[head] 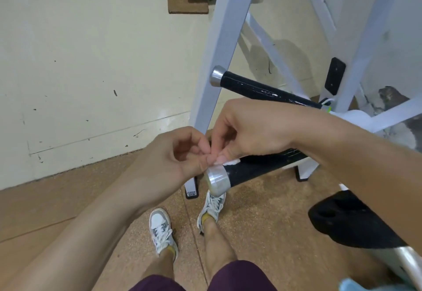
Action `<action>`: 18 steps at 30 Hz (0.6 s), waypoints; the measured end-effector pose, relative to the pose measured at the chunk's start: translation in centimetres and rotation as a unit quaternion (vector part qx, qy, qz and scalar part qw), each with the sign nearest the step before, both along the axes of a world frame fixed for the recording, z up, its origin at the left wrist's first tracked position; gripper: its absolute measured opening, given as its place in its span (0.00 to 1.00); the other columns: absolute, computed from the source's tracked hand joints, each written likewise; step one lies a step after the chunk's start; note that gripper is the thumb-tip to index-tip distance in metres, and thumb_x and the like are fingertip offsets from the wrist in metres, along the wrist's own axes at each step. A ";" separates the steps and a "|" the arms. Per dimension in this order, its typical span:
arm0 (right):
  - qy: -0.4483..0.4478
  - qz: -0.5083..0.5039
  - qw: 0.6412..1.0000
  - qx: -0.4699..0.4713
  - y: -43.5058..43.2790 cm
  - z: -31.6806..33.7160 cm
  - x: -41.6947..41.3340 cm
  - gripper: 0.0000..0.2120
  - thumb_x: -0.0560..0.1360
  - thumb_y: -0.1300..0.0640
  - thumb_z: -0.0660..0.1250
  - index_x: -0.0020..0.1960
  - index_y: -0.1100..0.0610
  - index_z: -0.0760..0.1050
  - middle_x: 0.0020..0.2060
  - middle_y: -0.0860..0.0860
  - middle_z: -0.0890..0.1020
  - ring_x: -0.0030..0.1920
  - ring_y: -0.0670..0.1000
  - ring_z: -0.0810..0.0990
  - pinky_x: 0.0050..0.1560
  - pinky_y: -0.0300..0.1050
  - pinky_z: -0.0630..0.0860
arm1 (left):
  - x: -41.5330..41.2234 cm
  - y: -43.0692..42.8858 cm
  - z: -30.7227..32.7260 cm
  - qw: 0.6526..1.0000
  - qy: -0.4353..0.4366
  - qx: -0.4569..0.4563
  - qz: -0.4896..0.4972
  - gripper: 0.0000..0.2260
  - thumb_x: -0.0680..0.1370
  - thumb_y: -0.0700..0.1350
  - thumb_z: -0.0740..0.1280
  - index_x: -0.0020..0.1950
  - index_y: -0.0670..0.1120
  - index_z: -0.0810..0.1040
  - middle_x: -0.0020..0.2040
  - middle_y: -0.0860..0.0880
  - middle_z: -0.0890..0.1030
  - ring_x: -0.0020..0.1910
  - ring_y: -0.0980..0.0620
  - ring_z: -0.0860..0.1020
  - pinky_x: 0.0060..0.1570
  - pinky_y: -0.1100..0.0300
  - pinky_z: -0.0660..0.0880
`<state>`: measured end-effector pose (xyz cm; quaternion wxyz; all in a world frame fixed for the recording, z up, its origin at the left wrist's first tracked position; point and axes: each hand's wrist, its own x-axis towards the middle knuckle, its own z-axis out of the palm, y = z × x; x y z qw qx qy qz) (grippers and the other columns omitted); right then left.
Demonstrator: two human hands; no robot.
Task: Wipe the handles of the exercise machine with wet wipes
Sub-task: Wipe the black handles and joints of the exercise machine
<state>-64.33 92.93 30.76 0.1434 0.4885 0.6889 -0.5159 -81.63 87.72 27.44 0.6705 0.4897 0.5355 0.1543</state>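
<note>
Two black-wrapped handles with silver end caps stick out from the white exercise machine. The near handle [251, 172] lies just under my hands, its cap [217, 182] pointing at me. The far handle [262, 88] sits higher and behind. My left hand [175, 153] and my right hand [246, 131] meet above the near cap, fingers curled, pinching a small white wet wipe [233, 161] between their fingertips. Only a sliver of the wipe shows against the handle; the rest is hidden by my fingers.
White frame legs [219, 62] of the machine stand behind the handles. A black padded seat [349, 222] juts in at the right. My feet in sneakers [162, 229] stand on brown cork-like flooring; a cream wall [91, 62] fills the left.
</note>
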 end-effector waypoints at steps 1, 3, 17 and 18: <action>-0.022 0.026 0.999 0.016 0.1 0.2 0.2 0.01 0.70 0.53 0.73 0.41 0.50 0.83 0.36 0.44 0.84 0.39 0.44 0.81 0.47 0.44 0.78 | -0.1 -0.3 0.2 1.000 0.001 0.004 -0.002 0.06 0.69 0.48 0.73 0.43 0.52 0.80 0.44 0.48 0.83 0.43 0.49 0.81 0.53 0.45 0.77; -0.087 0.057 0.994 0.039 0.5 0.7 1.3 0.03 0.72 0.56 0.70 0.41 0.50 0.83 0.35 0.42 0.83 0.38 0.41 0.79 0.47 0.42 0.78 | -0.3 -0.5 0.5 1.000 0.014 0.015 -0.016 0.04 0.73 0.48 0.73 0.47 0.54 0.81 0.45 0.53 0.84 0.46 0.48 0.82 0.54 0.45 0.76; -0.032 0.033 0.995 -0.087 0.3 0.3 1.6 0.07 0.74 0.51 0.68 0.50 0.44 0.83 0.40 0.42 0.85 0.43 0.43 0.81 0.50 0.41 0.75 | -0.2 0.0 0.7 0.998 0.047 0.045 -0.026 0.01 0.70 0.50 0.73 0.39 0.56 0.85 0.37 0.55 0.85 0.40 0.56 0.83 0.48 0.54 0.78; -0.052 0.055 0.994 -0.079 0.7 0.3 1.7 0.07 0.75 0.52 0.68 0.50 0.45 0.83 0.40 0.41 0.85 0.43 0.42 0.81 0.49 0.40 0.75 | -0.1 0.1 0.6 0.997 0.057 0.050 -0.033 0.02 0.71 0.48 0.73 0.39 0.55 0.84 0.37 0.56 0.85 0.40 0.56 0.83 0.48 0.52 0.78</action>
